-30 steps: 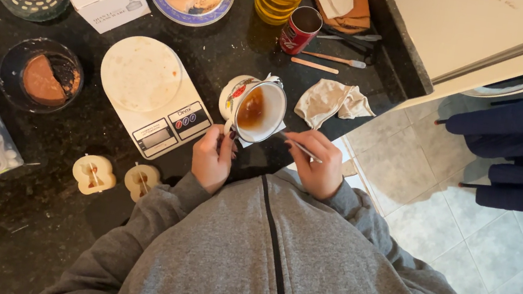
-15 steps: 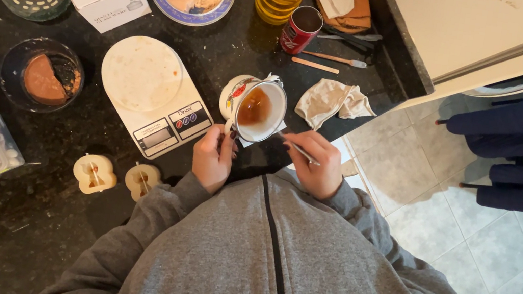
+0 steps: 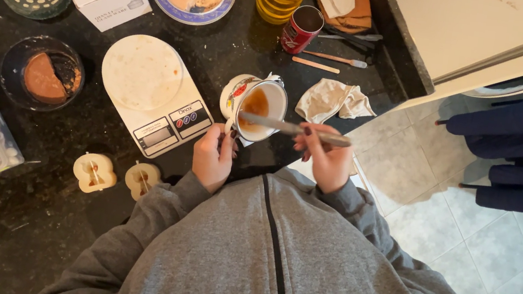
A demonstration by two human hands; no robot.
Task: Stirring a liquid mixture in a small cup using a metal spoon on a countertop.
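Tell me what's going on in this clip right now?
A person in a grey zip top stands at a dark counter. The left hand holds a white mug tilted, with brownish liquid inside. The right hand holds a metal utensil reaching across the mug's mouth. Beside the mug sit a white kitchen scale, two apple halves and a crumpled cloth.

Head-worn view, straight down, close overhead
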